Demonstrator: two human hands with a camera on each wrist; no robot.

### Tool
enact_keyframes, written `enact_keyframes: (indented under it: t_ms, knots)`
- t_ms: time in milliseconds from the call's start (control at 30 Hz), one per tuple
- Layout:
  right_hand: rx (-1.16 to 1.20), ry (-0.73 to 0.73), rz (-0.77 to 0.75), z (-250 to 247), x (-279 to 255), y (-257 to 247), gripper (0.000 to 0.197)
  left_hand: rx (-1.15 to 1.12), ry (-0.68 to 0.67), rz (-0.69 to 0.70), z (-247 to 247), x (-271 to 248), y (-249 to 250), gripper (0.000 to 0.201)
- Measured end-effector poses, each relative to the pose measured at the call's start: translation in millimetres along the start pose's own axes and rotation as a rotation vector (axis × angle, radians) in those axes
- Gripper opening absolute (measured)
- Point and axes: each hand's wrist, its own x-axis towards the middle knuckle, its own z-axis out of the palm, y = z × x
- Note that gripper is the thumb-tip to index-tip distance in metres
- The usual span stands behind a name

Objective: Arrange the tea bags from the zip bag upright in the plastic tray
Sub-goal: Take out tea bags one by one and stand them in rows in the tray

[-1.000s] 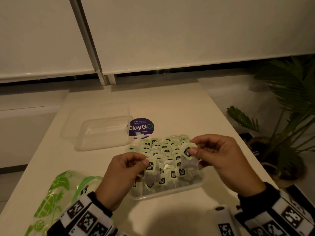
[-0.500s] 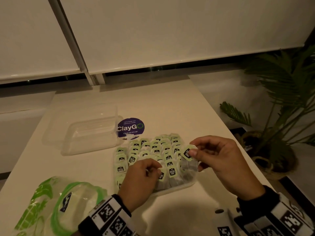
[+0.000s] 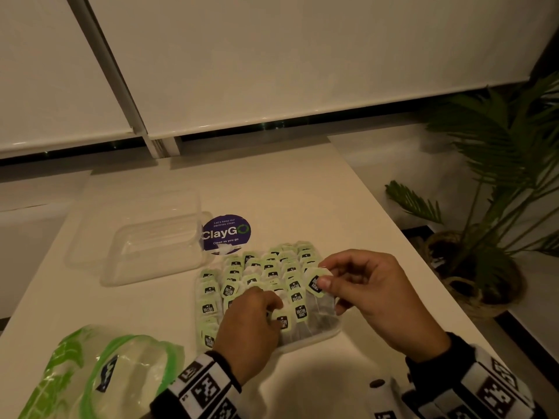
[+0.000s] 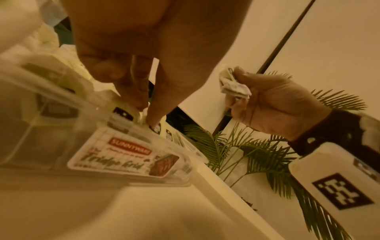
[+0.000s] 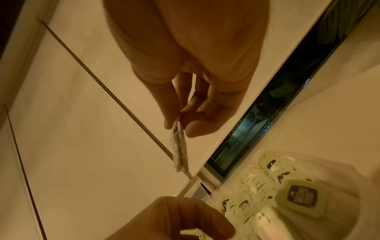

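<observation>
A clear plastic tray (image 3: 323, 337) in front of me holds several rows of upright tea bags (image 3: 272, 267) with pale green tags. My left hand (image 3: 257, 322) reaches down into the tray's near row, and its thumb and fingertips (image 4: 144, 105) pinch the top of a tea bag (image 3: 282, 320) there. My right hand (image 3: 363, 291) hovers over the tray's right end and pinches another tea bag (image 3: 317, 284) by its tag; the bag (image 5: 179, 151) hangs below the fingers. The green-printed zip bag (image 3: 99, 373) lies open at the near left.
A clear lid and a second clear container (image 3: 151, 237) sit at the back left, next to a round purple "ClayGo" sticker (image 3: 225, 234). The table's right edge runs close to my right arm, with a potted palm (image 3: 499, 207) beyond it. Window blinds hang behind the table.
My left hand has come down from mid-air into the tray's near row with its tea bag. My right hand has stayed over the tray's right end, still holding its bag.
</observation>
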Motion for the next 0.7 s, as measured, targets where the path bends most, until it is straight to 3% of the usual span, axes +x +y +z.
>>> enact_keyframes:
  t_ms: [100, 200, 300, 367, 533, 700]
  knots:
    - [0.013, -0.019, 0.008, 3.9, -0.8, 0.6, 0.016, -0.088, 0.028, -0.024, -7.4, 2.7, 1.8, 0.023]
    - [0.051, -0.046, 0.022, 7.2, -1.0, -1.0, 0.015, -0.497, 0.134, -0.048, -27.3, -2.9, 15.1, 0.011]
    - [0.103, -0.081, 0.042, 13.1, -0.7, -6.7, 0.018, -0.905, -0.063, -0.073, -46.8, -13.9, 33.7, 0.021]
    - [0.114, -0.108, 0.058, 18.1, -0.7, -10.5, 0.022, -0.936, -0.132, -0.043, -50.9, -18.3, 36.6, 0.016]
    - [0.096, -0.163, 0.095, 29.0, 1.2, -17.4, 0.022, -0.909, -0.076, -0.011, -58.7, -20.8, 22.7, 0.01]
    - [-0.13, -0.31, 0.095, 45.7, 15.4, -26.1, 0.015, -0.734, -0.046, 0.018, -79.1, -23.3, 5.7, 0.015]
